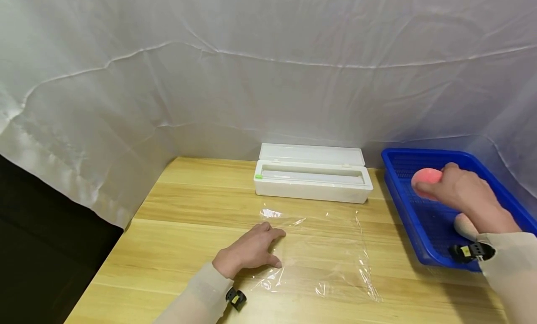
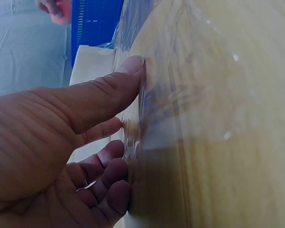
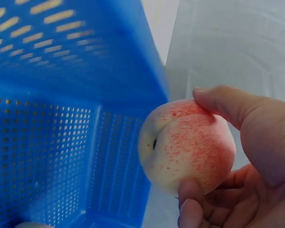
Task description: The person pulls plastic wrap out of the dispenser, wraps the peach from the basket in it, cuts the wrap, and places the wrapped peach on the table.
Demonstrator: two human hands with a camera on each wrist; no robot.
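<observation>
A pink-and-cream peach (image 3: 190,147) is gripped by my right hand (image 1: 467,191), the thumb on one side and the fingers on the other. In the head view that hand is over the blue plastic basket (image 1: 400,217). A sheet of clear plastic wrap (image 1: 323,254) lies flat on the wooden table, its edges creased. At its left edge rests my left hand (image 1: 251,249), thumb and index finger spread apart. In the left wrist view its thumb tip and fingertips touch the film (image 2: 180,95), with no pinch showing.
Behind the wrap stands a white cling-film box (image 1: 312,193) with its lid up and a roll inside. A green slide (image 1: 258,176) sits at its left end. Another roundish pale fruit (image 1: 464,227) lies in the basket. A grey curtain (image 1: 268,95) hangs behind the table.
</observation>
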